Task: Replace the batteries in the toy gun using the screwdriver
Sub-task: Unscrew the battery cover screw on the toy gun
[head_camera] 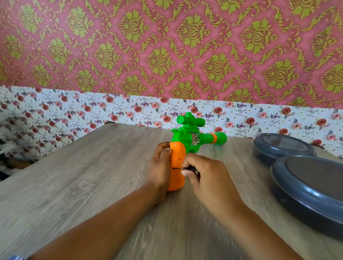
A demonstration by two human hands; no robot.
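Two hands work on the toy gun (188, 139): left hand (160, 165) grips its orange handle, right hand (206, 176) pinches the screwdriver (184, 168) against it.

Left hand (160, 167) grips toy gun (188, 139) — right hand (206, 176) pinches screwdriver (184, 168).

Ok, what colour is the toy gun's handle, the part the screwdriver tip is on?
Orange, on the handle of the toy gun; head view.
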